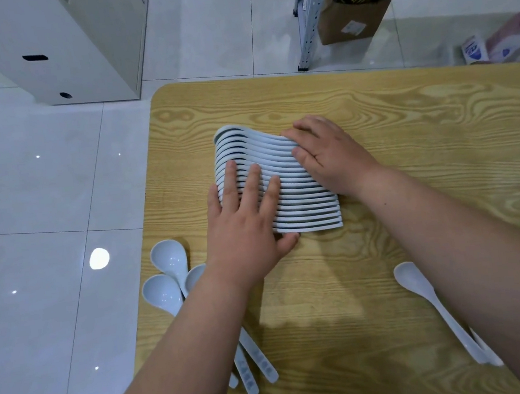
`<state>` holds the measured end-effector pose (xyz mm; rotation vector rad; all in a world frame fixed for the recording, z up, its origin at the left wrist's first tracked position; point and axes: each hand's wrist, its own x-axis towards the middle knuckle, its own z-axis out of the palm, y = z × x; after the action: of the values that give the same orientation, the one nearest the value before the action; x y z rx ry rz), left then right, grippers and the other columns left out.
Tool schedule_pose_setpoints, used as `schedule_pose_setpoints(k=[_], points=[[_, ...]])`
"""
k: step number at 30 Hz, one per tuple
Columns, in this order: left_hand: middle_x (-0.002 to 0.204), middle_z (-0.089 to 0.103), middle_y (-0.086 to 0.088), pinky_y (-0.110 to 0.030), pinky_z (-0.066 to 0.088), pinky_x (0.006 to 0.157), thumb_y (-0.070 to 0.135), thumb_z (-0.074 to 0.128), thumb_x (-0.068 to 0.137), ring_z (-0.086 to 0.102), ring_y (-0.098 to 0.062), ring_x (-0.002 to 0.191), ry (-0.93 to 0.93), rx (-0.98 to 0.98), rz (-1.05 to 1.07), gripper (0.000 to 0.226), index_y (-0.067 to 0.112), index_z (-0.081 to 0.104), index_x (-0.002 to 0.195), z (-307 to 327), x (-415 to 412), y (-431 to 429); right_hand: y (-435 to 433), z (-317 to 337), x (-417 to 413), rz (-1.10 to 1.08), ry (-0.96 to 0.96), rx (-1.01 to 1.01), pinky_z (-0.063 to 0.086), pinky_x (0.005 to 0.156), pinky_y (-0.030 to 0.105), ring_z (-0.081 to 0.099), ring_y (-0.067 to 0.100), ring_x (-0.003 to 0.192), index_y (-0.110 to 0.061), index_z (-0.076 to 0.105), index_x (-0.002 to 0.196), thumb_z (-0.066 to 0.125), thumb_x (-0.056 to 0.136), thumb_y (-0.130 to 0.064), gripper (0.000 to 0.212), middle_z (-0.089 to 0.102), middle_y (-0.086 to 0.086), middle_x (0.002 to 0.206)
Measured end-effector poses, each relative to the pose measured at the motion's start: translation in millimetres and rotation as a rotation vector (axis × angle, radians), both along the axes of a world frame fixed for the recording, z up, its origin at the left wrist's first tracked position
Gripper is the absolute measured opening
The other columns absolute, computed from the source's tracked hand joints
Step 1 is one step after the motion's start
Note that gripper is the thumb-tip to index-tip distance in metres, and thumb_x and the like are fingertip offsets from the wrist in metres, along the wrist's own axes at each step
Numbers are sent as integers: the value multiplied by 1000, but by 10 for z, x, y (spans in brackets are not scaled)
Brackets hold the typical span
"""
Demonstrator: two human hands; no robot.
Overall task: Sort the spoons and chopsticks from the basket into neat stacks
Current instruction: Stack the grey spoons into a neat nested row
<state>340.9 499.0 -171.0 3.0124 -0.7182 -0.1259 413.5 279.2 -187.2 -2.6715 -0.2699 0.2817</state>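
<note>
Flat-fingered, gripping nothing, left hand [246, 227] and right hand [328, 153] are squeezing the central row of nested white plastic spoons [285, 174], risking it buckling.

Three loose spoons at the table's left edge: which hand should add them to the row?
Left. The three loose spoons lie below the left hand, by its forearm; the right hand rests on the handle end of the nested spoon row, farther off.

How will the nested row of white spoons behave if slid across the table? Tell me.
Probably comes apart: the spoon row is separate pieces nested, already curving. The spoons look glossy and stiff, so likely slippery against each other. The left hand and right hand press on it, suggesting it needs bracing at both ends.
</note>
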Motion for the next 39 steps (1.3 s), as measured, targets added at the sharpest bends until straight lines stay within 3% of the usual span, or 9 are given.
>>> schedule_pose_setpoints(k=[5,9,16,22,34,37,39], points=[[162,29,-14,-65,18,118,71,51,76,7,-43,152,6,-21,8,93,21,39,153,25,0,-18,-4,37,-78,-73,25,-24,15,124,41,15,25,152,-19,30,157,42,103,-47,62,21,8,163],[163,27,-14,-65,17,118,72,51,75,6,-43,152,21,1,9,93,22,38,153,39,13,-26,-11,-7,-148,-94,1,-26,20,123,45,22,25,149,-11,28,157,33,96,-57,76,31,7,157],[163,25,-14,-62,10,121,76,46,76,4,-43,153,22,10,-8,95,23,34,155,54,10,5,-83,32,-96,-74,7,-93,20,122,44,22,25,149,-14,28,157,26,91,-67,84,32,3,158],[162,28,-14,-60,12,122,74,44,80,8,-43,152,38,24,0,90,25,35,154,123,1,-15,-134,112,-45,-16,24,-153,22,122,44,21,25,149,-15,25,157,39,98,-61,77,31,5,160],[141,55,-16,-56,42,107,51,48,85,40,-41,139,-41,-94,28,65,17,55,140,266,-61,96,-122,339,-102,35,122,-190,18,123,44,14,27,153,-22,23,159,45,99,-57,73,20,9,165],[122,62,-13,-52,49,96,39,55,86,53,-37,119,-107,-165,1,50,13,63,128,329,-142,129,-80,421,-233,72,43,-183,27,119,48,26,31,147,-15,35,153,54,97,-46,66,35,13,157],[111,64,-11,-48,52,87,34,56,85,57,-35,106,-142,-204,-8,43,11,66,121,389,-261,180,8,471,-424,132,-97,-126,40,108,52,43,35,135,-10,51,142,55,93,-37,56,52,15,140]])
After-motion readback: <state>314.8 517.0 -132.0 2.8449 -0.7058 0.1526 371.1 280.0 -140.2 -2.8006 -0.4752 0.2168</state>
